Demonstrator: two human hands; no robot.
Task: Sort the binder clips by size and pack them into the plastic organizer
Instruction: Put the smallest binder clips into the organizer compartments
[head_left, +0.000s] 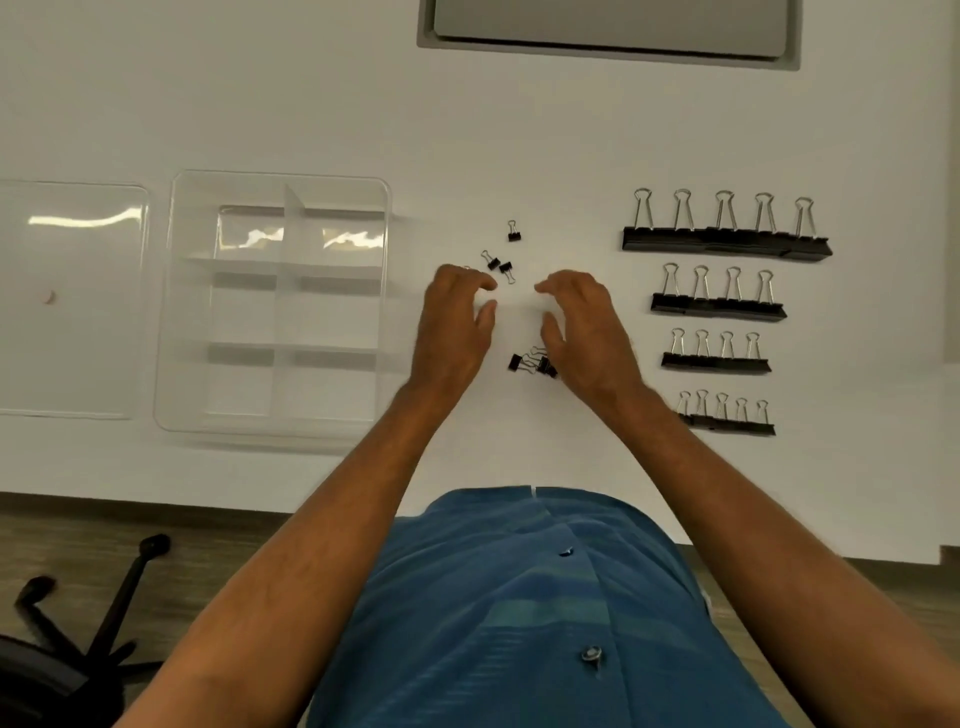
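Note:
Black binder clips lie in four rows on the right of the white table, sorted by size: the largest row (726, 242) at the back, then a smaller row (718, 305), a third row (716, 361) and the nearest row (727, 423). Tiny loose clips lie mid-table: one alone (514, 232), two together (498, 265), and a small cluster (524, 361) beside my right wrist. My left hand (454, 322) and my right hand (584, 325) hover between them, fingers loosely curled, holding nothing. The clear plastic organizer (176, 312), with several divided compartments, sits to the left.
The organizer's clear lid (72, 301) lies flat at the far left. A grey recessed panel (608, 31) is set in the table at the back. The table's near edge runs past my waist, and a black chair base (78, 623) stands on the floor at lower left.

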